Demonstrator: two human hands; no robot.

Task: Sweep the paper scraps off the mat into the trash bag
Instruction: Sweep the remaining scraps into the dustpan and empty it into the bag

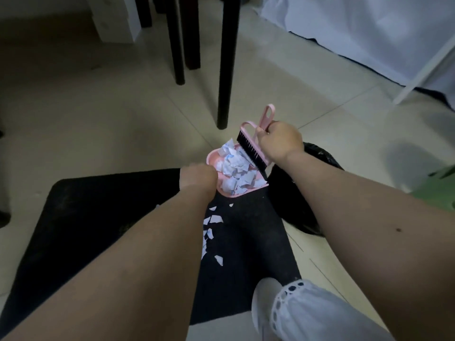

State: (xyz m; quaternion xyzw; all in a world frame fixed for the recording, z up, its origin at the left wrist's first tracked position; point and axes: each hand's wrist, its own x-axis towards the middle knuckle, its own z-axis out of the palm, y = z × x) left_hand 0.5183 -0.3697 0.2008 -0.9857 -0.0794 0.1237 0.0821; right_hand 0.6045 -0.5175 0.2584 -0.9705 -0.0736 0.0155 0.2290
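A black mat (98, 217) lies on the tiled floor. My left hand (198, 177) grips a pink dustpan (214, 156) heaped with white paper scraps (234, 166), held above the mat's far right corner. My right hand (280, 141) grips the pink handle of a small brush (248, 148) whose black bristles lie against the scraps in the pan. Several loose scraps (213, 220) lie on the mat below the pan. The black trash bag (295, 200) sits on the floor just right of the mat, partly hidden by my right forearm.
Dark chair or table legs (225, 70) stand on the floor just beyond the dustpan. White cloth (357, 33) hangs at the upper right. My foot in a light shoe (266, 296) rests on the mat's near edge. A green object (438, 188) shows at the right edge.
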